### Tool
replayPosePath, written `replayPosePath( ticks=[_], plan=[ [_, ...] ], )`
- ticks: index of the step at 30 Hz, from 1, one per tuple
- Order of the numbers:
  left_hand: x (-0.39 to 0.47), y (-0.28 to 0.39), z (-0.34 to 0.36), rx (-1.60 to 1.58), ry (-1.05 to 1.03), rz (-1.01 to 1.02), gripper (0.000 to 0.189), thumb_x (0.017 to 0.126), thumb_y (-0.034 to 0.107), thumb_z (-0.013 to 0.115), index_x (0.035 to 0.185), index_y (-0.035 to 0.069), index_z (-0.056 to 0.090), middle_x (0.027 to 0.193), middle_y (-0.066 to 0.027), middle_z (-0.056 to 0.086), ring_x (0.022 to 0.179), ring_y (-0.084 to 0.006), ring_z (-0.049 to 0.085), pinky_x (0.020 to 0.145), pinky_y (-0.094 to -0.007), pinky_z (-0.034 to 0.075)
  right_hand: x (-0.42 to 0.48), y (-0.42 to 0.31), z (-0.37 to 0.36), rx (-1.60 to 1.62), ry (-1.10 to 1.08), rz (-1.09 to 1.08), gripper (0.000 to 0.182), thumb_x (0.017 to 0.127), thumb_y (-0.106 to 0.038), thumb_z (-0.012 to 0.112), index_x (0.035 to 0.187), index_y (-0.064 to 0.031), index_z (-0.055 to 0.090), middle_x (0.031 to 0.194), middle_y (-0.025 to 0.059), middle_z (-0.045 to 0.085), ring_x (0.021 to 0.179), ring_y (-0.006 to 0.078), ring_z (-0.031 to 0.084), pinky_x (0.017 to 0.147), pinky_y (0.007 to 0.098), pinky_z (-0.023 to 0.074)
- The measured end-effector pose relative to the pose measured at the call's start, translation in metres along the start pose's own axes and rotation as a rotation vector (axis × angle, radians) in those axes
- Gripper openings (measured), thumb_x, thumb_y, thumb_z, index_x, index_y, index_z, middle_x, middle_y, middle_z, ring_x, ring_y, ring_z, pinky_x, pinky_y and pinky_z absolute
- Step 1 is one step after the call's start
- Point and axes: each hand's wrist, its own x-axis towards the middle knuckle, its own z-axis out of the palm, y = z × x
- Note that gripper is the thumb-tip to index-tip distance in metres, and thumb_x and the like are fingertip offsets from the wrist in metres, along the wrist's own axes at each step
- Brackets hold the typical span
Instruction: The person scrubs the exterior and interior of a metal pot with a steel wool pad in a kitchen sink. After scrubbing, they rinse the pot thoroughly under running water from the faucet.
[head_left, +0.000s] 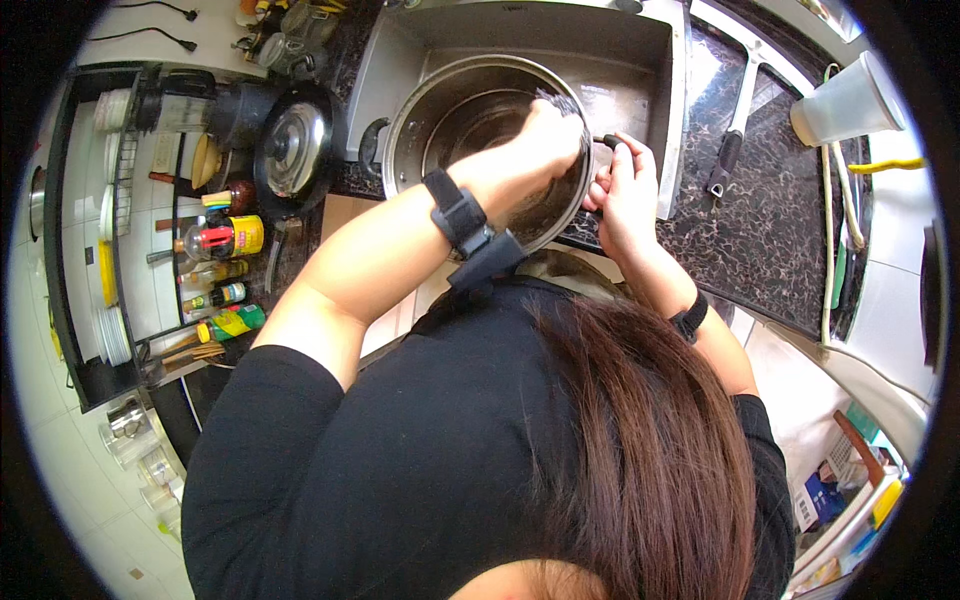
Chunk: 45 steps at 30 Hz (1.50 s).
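Observation:
A deep stainless steel pot (457, 112) is tilted over the front of a sink (540, 30), its mouth facing me. My left hand (551, 139) reaches inside it and presses a bunched dark scourer (559, 103) against the right inner wall. Part of the scourer is hidden by my fingers. Outside the rim, my right hand (626, 187) grips the pot's right-hand black handle (611, 140). The opposite black handle (370, 146) sticks out on the left with nothing on it.
A squeegee (739, 112) lies on the dark marbled countertop (772, 225) at right, near a translucent plastic cup (847, 101). Leftward are a pan lid (292, 150), several sauce bottles (240, 236) and a black dish rack (67, 300).

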Motion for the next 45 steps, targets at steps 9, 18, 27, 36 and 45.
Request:
replayPosePath(
  ticks=[9,18,27,36,45],
  plan=[
    [0.077,-0.021,-0.020,-0.589,-0.049,-0.104,0.026,0.095,0.020,0.041,0.071,0.012,0.048,0.057,-0.0005,0.042,0.048,-0.0116,0.038,0.038,-0.0242,0.030,0.003,-0.006,0.006,0.006,0.009,0.028,0.023,0.099,-0.019,0.040,0.120,-0.0097,0.039,0.062,-0.0024,0.035,0.045,0.0063,0.030,0.042,0.0230,0.0312],
    [0.008,-0.001,0.003,-0.018,0.098,0.017,0.024,0.091,0.024,0.047,0.075,0.007,0.053,0.056,-0.0034,0.049,0.042,-0.0129,0.040,0.036,-0.0283,0.028,0.004,-0.006,0.000,-0.056,-0.014,0.023,0.022,0.098,-0.018,0.041,0.119,-0.0102,0.039,0.064,-0.0012,0.039,0.047,0.0069,0.034,0.041,0.0235,0.0324],
    [0.085,0.005,-0.064,-1.058,0.164,-0.311,0.019,0.093,0.016,0.030,0.075,0.014,0.034,0.057,0.0005,0.028,0.042,-0.0120,0.028,0.038,-0.0251,0.021,0.000,-0.005,-0.002,0.019,-0.061,0.029,0.023,0.099,-0.018,0.041,0.120,-0.0101,0.037,0.064,-0.0013,0.037,0.048,0.0078,0.033,0.044,0.0249,0.0342],
    [0.046,0.018,-0.010,-0.500,0.149,-0.242,0.021,0.091,0.019,0.038,0.072,0.012,0.045,0.055,-0.0006,0.038,0.041,-0.0127,0.031,0.035,-0.0272,0.024,0.003,-0.005,-0.002,-0.014,-0.065,0.029,0.024,0.098,-0.018,0.042,0.120,-0.0101,0.037,0.063,-0.0013,0.037,0.048,0.0081,0.034,0.042,0.0253,0.0342],
    [-0.043,0.012,-0.010,0.190,-0.289,0.208,0.027,0.088,0.007,0.041,0.086,-0.010,0.060,0.072,-0.0167,0.066,0.061,-0.0214,0.066,0.054,-0.0328,0.054,0.005,-0.006,-0.005,-0.084,-0.081,0.039,0.023,0.097,-0.019,0.045,0.117,-0.0088,0.039,0.061,-0.0018,0.038,0.045,0.0071,0.034,0.040,0.0239,0.0318]
  ],
)
